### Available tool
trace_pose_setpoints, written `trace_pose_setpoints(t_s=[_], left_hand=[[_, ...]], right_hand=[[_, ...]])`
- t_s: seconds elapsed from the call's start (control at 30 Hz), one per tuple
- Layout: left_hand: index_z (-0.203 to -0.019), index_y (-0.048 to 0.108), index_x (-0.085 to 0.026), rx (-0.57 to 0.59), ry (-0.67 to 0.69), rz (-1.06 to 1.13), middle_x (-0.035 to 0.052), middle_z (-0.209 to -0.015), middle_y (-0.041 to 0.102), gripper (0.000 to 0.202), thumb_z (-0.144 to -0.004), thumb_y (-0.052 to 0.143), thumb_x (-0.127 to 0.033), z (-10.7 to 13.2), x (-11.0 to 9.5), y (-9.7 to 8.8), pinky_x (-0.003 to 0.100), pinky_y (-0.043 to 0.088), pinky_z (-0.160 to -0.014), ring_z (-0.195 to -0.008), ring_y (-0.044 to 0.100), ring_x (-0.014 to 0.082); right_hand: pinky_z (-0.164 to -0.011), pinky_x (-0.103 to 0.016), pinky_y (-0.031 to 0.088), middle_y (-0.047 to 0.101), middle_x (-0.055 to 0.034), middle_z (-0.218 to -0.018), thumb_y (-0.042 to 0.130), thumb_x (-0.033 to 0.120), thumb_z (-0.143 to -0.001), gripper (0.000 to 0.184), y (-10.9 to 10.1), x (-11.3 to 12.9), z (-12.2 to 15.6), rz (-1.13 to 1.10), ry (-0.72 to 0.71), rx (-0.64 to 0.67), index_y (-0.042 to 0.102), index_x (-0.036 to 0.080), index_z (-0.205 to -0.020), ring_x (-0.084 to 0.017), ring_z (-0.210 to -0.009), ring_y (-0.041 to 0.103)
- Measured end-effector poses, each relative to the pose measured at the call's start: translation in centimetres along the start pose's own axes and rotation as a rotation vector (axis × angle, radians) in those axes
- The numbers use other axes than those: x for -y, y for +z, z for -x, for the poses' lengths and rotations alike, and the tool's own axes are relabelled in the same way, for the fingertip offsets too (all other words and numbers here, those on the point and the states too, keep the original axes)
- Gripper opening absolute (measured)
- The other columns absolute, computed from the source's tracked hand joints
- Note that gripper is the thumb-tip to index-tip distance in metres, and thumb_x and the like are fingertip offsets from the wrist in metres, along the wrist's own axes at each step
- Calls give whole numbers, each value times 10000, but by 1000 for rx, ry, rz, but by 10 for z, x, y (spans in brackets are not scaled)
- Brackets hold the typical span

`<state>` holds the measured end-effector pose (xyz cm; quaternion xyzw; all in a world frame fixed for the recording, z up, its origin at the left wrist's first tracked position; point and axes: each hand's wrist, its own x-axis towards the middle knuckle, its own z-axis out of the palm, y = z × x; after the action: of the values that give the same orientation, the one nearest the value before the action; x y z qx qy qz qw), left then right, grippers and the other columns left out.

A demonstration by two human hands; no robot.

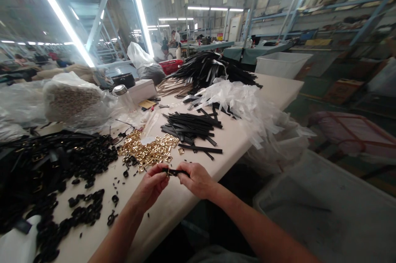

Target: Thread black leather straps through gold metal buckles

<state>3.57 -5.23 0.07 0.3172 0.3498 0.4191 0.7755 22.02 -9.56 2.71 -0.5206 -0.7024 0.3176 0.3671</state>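
The left hand (153, 184) and right hand (196, 179) meet above the near edge of a pale table (176, 205), with a short black strap (177, 172) spanning the gap between them. The left forearm slants up and inward from the lower left; the right forearm, more sharply inclined, enters from the lower right. The left fingers are pinched on the strap's end, thumb toward the right, where a gold buckle (168, 172) shows at the fingertips. The right hand, back upward and fingers curled, grips the opposite end. Just beyond lie a pile of gold buckles (158, 150) and a stack of black strips (192, 126).
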Motion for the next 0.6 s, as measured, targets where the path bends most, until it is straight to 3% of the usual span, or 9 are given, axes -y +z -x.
trace_pose_setpoints(t_s=[0.23,0.47,0.6], left_hand=[[-847,697,-160,41,-21,-100,-1,-752,666,248,-626,808,-144,0,4,0,142,487,-581,-601,589,63],[-809,685,-154,90,-108,-31,1,-699,649,219,-620,797,-147,2,0,0,129,483,-537,-571,589,69],[-803,666,-161,88,-72,-58,2,-717,646,202,-637,781,-156,2,1,-2,123,463,-531,-603,586,74]], right_hand=[[-648,-205,391,617,27,-711,509,163,-858,147,7,3,1,31,-69,30,631,217,-794,-126,-681,564],[-593,-206,378,636,37,-661,555,84,-726,166,5,10,-3,43,-30,123,655,213,-756,-127,-620,565],[-611,-217,386,652,22,-678,560,98,-739,157,6,9,-4,97,-32,96,664,215,-754,-142,-652,585]])
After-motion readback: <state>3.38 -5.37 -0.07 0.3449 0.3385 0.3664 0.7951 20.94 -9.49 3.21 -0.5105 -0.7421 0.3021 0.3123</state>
